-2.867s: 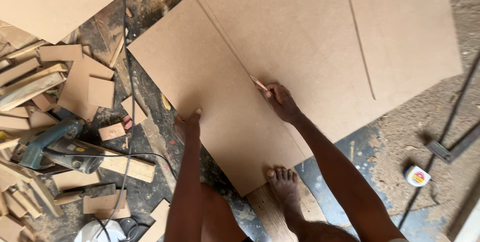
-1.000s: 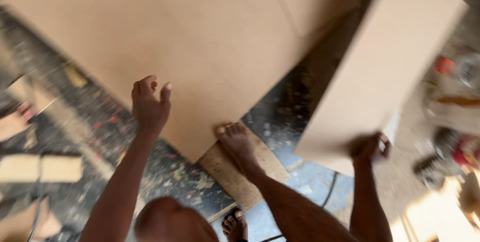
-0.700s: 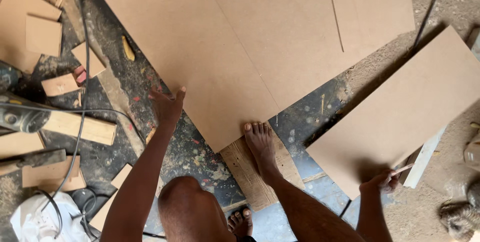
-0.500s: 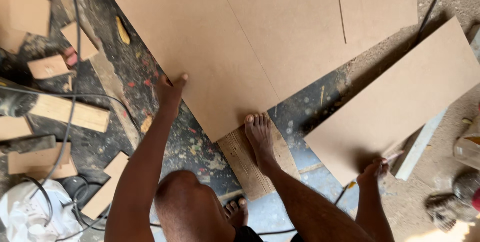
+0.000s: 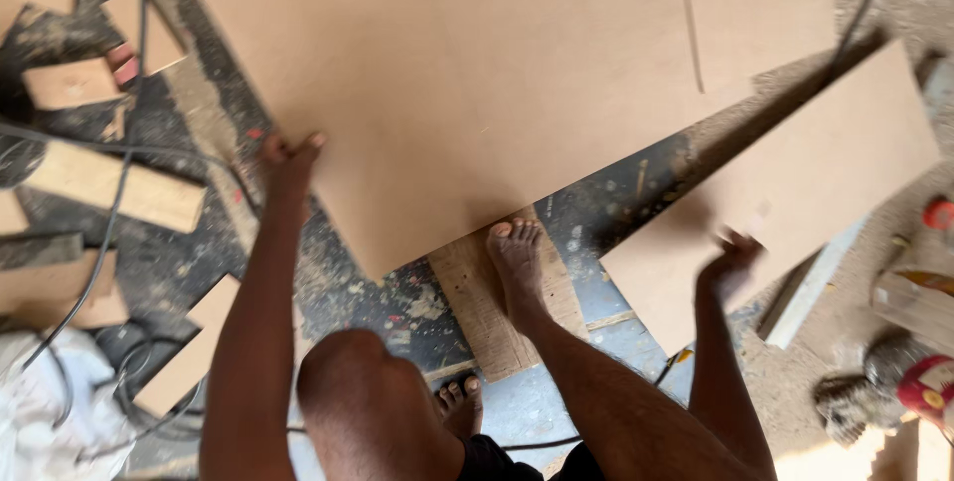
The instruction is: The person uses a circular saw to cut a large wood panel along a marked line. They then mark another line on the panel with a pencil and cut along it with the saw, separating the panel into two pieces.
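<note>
Two boards matter from where I watch. The large fibreboard sheet (image 5: 477,74) fills the top of the view, and its near corner points toward six o'clock, ending just beside my bare foot (image 5: 519,260), which rests on a small plywood offcut (image 5: 497,317). The cut panel (image 5: 785,193) lies apart from it at about three o'clock, its long axis running from seven o'clock up to one o'clock. My right hand (image 5: 730,264) is at that panel's near long edge, fingers spread and blurred; I cannot tell whether it touches the board. It is by far the nearer hand to the panel. My left hand (image 5: 288,158) is at nine o'clock on the big sheet's left edge, fingers curled on the rim, seemingly holding it. No container shows. Wood scraps (image 5: 109,188) and a black cable (image 5: 94,272) litter the floor at left.
</note>
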The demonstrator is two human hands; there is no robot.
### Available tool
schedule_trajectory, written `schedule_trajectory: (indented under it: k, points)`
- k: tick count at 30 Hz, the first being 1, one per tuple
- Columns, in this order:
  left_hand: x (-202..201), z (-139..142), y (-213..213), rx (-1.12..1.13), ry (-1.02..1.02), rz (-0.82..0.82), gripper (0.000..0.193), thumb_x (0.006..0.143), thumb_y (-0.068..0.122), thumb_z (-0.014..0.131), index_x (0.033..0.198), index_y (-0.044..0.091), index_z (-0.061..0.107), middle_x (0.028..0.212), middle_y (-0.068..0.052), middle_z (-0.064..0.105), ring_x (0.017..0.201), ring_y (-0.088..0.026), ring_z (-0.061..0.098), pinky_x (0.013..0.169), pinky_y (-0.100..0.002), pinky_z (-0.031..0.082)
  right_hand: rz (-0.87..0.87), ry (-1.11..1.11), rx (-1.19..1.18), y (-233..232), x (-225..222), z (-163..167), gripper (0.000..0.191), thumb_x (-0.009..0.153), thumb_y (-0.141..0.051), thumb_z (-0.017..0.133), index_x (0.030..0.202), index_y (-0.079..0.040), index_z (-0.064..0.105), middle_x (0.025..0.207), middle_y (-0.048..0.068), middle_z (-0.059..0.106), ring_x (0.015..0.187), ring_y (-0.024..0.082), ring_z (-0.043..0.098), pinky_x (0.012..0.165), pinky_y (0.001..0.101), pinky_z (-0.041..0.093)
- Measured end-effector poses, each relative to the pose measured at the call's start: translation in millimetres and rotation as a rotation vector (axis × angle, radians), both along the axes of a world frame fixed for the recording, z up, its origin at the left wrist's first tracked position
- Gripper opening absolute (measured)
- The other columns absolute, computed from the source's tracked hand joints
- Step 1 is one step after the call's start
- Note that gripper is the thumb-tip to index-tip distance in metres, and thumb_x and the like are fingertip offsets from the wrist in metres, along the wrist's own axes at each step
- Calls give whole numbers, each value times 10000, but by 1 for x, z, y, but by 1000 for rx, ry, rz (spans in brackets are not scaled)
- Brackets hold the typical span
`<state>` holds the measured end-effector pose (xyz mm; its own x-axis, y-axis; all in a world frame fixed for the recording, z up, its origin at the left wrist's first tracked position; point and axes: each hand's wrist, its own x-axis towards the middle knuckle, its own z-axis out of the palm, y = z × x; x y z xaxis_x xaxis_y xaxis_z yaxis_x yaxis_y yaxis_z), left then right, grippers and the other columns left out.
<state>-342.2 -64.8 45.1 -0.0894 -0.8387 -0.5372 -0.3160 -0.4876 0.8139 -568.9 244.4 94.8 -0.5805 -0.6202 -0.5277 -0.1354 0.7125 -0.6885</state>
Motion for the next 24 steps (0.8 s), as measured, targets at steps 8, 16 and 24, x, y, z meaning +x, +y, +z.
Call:
schedule_trajectory:
  k: [8, 16, 24]
  points:
    - [54, 5, 0, -53, 111, 79, 296, 888, 108, 852, 999, 115, 578, 897, 51, 582, 750, -58, 506, 664, -244, 469, -487, -162, -281, 58, -189, -43, 107, 1064, -162, 568, 1157, -111, 567, 1144, 16, 630, 927, 130, 660, 753, 291, 564]
    - [78, 18, -6, -74, -22, 172, 234, 890, 90, 843, 1050, 74, 673, 882, 30, 644, 741, -69, 528, 671, -252, 476, -552, -319, -134, 12, -170, -48, 197, 1080, -289, 548, 1160, -127, 626, 1017, -20, 638, 913, 94, 637, 848, 302, 606]
    - [95, 9, 1, -122, 59, 199, 205, 907, 99, 830, 1019, 103, 658, 886, 49, 669, 769, -55, 577, 703, -244, 513, -434, -289, -154, 34, -173, -69, 225, 1114, -338, 563, 1188, -133, 617, 1016, -22, 635, 943, 104, 610, 854, 334, 550]
